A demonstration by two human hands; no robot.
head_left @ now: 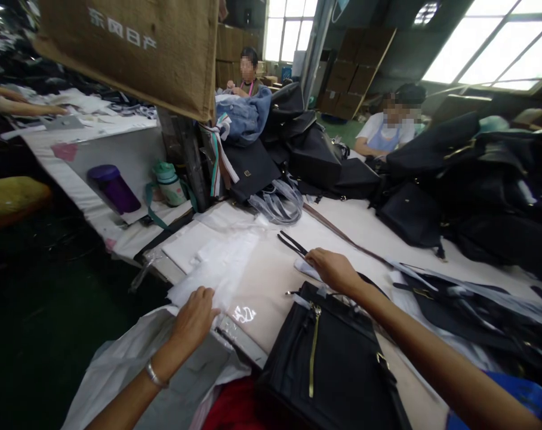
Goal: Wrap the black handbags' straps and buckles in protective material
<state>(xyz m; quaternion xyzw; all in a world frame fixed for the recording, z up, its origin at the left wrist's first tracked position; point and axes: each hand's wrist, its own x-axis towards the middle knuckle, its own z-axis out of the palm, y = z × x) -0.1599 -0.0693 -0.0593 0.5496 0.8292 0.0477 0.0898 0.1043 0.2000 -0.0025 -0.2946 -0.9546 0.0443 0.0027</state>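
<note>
Daylight glares through blown-out windows [499, 45] beyond the black bag [342, 358]; left of it, the floor [42, 322] is murky.

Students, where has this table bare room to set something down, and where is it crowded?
Bare: the beige patch of table between the white sheets and the gold-zipped black bag; also the pale strip between the brown strap and the piled black bags. Crowded: the right side and just beyond the left hand.
</note>
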